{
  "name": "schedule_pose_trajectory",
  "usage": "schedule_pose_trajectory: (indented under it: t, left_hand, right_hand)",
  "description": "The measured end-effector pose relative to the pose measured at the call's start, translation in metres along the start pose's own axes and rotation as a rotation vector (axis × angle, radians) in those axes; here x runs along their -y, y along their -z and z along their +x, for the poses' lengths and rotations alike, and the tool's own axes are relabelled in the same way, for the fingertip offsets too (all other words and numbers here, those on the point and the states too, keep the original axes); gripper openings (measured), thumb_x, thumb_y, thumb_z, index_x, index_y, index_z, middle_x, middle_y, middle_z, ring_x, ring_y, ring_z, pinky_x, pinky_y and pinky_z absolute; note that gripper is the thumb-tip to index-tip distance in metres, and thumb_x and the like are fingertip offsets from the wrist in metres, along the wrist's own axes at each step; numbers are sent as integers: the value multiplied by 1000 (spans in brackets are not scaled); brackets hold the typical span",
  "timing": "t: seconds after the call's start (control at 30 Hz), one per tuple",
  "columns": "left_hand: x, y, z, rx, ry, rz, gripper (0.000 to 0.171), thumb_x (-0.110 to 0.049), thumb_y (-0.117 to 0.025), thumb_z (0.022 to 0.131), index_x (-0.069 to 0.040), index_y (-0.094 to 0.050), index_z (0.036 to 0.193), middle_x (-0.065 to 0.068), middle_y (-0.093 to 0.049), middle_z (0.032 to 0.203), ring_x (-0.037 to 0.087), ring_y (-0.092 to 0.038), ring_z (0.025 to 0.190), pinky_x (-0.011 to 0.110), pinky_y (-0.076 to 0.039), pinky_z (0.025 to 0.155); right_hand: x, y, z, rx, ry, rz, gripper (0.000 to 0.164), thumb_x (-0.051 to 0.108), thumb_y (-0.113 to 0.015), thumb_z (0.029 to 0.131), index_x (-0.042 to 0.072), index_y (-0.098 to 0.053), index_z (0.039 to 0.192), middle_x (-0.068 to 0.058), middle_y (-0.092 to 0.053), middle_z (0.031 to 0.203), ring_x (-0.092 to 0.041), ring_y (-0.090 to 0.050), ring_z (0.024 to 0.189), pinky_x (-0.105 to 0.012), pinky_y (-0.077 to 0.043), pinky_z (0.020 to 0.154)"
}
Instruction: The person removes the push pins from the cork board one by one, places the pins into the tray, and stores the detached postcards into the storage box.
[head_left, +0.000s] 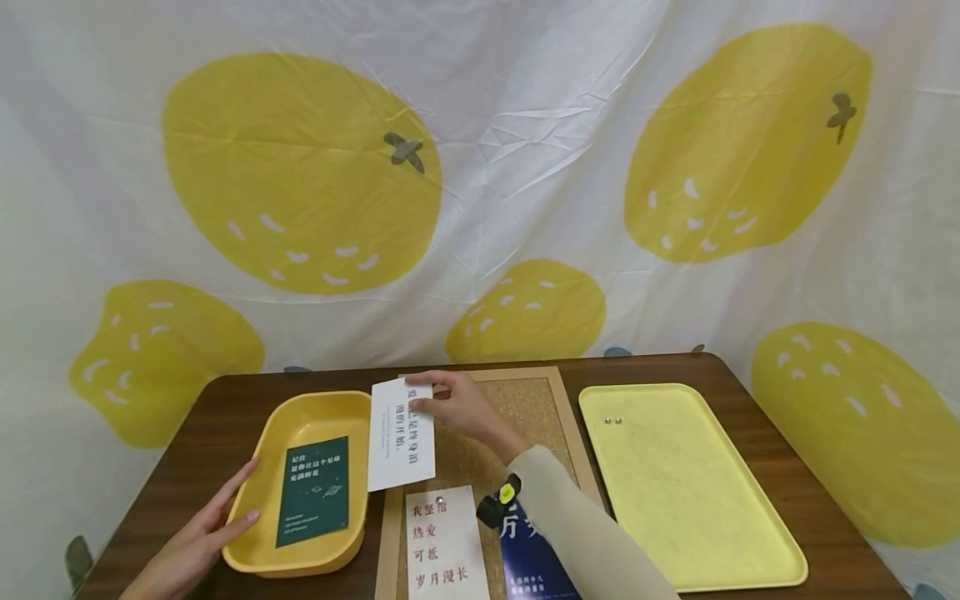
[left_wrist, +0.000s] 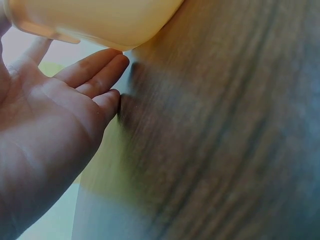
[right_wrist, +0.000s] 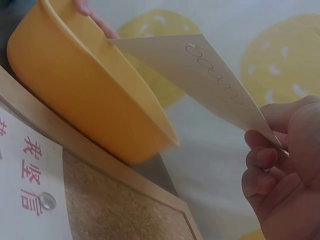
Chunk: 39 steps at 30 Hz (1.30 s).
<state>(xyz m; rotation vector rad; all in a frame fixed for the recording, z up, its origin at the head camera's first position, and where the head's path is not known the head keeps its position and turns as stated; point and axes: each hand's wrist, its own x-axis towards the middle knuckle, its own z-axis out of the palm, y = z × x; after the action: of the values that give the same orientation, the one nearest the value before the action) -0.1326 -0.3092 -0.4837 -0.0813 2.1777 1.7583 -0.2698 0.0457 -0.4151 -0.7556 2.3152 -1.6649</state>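
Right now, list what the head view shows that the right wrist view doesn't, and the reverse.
Only the head view shows the yellow tray, green card and blue card. Only the right wrist view shows looped marks on the back of the white card. Both show the right hand pinching that card, the left hand at the basin, and the corkboard.

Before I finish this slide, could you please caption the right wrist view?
Right hand pinching a card near a yellow tub and a corkboard bearing a red-lettered sheet.

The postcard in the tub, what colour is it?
The postcard is dark green, clearest in the head view.
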Motion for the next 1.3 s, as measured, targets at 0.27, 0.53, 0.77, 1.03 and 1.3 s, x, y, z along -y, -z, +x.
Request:
schedule_pose_trajectory:
  t: [0.27, 0.53, 0.77, 1.03, 1.3]
  left_hand:
    - [-1, 0, -1, 3, 1, -21, 73, -27, -52, 96, -31, -4, 150, 14, 4, 156, 23, -36, 127, 31, -49, 89]
    - [0, 0, 0, -8, -1, -3, 75, -29, -53, 95, -30, -3, 151, 14, 6, 156, 29, -27, 132, 31, -49, 89]
    - [-1, -1, 1, -16, 15, 4, 76, -30, -54, 94, -29, -3, 151, 15, 7, 156, 33, -23, 134, 32, -48, 90]
    - [-3, -2, 0, -14, 14, 11, 77, -30, -54, 94, -28, -2, 151, 14, 8, 156, 33, -15, 136, 29, -47, 90]
    - [-1, -1, -1, 0, -3, 14, 75, -30, -53, 95, -30, -3, 151, 11, 6, 156, 23, -24, 132, 26, -46, 90]
  right_hand:
    - [5, -7, 1, 26, 7, 34, 38, 18, -68, 86, 15, -62, 123, -4, -66, 113, -12, -67, 84, -44, -53, 75]
    - [4, -14, 5, 37, 5, 9, 38, 20, -68, 86, 17, -61, 124, 0, -63, 118, -10, -66, 87, -32, -54, 74]
    - [6, -23, 7, 44, 0, -8, 37, 18, -68, 86, 16, -62, 122, -2, -62, 118, -11, -66, 86, -27, -54, 69]
    - [9, -35, 9, 59, -27, -2, 36, 18, -68, 85, 19, -63, 121, 2, -60, 114, -10, -65, 84, -28, -54, 68]
    - [12, -46, 11, 71, -68, 20, 35, 18, -68, 86, 20, -63, 121, 4, -62, 108, -9, -65, 82, -43, -54, 77]
